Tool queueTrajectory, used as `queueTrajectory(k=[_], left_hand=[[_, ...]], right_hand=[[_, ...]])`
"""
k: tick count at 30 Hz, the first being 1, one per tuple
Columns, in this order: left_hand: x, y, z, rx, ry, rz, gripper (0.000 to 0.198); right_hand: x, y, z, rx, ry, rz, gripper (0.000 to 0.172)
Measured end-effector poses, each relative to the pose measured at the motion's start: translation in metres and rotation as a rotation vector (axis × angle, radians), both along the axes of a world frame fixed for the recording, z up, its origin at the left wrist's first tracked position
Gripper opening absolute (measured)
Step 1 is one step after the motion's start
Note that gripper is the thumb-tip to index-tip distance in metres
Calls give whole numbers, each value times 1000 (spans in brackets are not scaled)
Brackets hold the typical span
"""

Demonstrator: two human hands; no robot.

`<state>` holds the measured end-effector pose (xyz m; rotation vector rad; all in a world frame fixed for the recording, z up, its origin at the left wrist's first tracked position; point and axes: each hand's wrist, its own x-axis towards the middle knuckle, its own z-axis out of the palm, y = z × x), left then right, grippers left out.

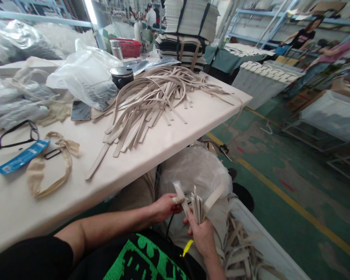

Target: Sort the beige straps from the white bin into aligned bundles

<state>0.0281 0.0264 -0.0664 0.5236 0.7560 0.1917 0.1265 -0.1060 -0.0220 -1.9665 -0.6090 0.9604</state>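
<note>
A small bundle of flat beige fabric strips (197, 208) is standing on end low in the person's lap, below the edge of the table. The right hand (203, 234) is gripping the bundle around its lower part, fingers closed, so the strip ends are fanning upward; this seems to be leaving the tops free for the other hand. The left hand (165, 207) is pinching a single pale beige strip (179, 191) between thumb and a forefinger that appears to be wrapped in white tape, probably to guard it against rubbing.

Just behind the hands, a crumpled clear plastic bag (198, 169) is resting on the knees. To the right, a white open bin (268, 245) is sitting close by the leg, holding more loose beige strips within easy reach.

On the cream-covered worktable (169, 144) a large loose heap of long beige strips (151, 99) is lying spread out. Farther left, a dark smartphone (80, 111), black-framed glasses (16, 136), a blue flat packet (23, 156) and a looped beige strap (51, 167) are lying apart from the heap. Other people are working in the background.
</note>
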Motion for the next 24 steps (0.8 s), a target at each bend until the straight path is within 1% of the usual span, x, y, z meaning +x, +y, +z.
queueTrajectory(k=[3,5,6,8,12,13,14,17,19,20,24], left_hand=[[-2,18,7,19,-6,124,43],[-4,29,13,30,4,188,40],[-5,30,15,31,6,194,40],[-5,23,20,36,-1,151,44],[-4,-6,24,115,-79,-34,49],[-3,-7,24,141,-94,-45,49],[-4,-5,25,157,-95,-27,49],[-7,12,25,145,-27,111,51],[-9,17,25,128,-4,141,53],[-9,15,25,134,-6,120,52],[-7,-5,25,214,-99,-55,47]], right_hand=[[12,-12,11,34,86,56,59],[18,-21,16,34,81,59,59],[19,-22,16,38,67,52,57],[16,-19,16,53,28,30,54],[9,-3,13,60,-30,30,46],[9,-2,12,48,-34,45,44],[10,-4,12,33,-36,71,42],[16,-14,13,-7,-44,131,39],[18,-16,15,-4,-48,132,39],[17,-14,15,8,-49,122,41],[13,0,18,66,-70,90,50]])
